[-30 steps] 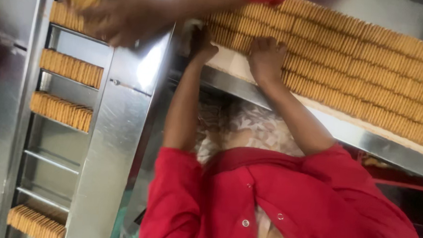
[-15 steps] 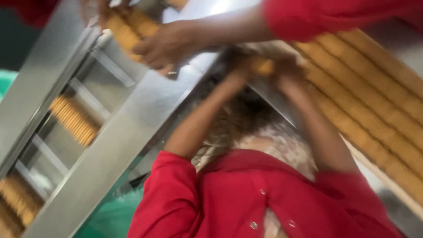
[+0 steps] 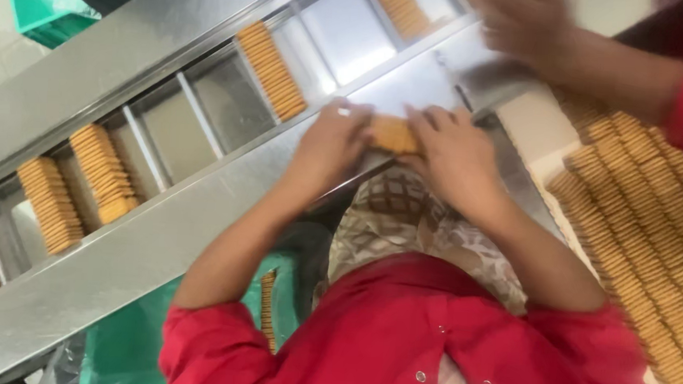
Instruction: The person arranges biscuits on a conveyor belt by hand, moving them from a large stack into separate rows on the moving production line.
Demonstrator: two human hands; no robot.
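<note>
A short stack of biscuits (image 3: 395,134) sits pressed between the left hand (image 3: 330,141) and right hand (image 3: 452,155), both clamped on its ends, over the steel frame (image 3: 199,231) beside the compartmented conveyor (image 3: 221,104).

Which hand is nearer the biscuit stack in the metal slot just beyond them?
Left. The left hand sits just below and right of the slotted stack. The right hand is farther away, on the other side of the held biscuits.

Both hands, L (image 3: 330,146) & R (image 3: 454,153), grip biscuit stack (image 3: 393,134) btwn them.
</note>
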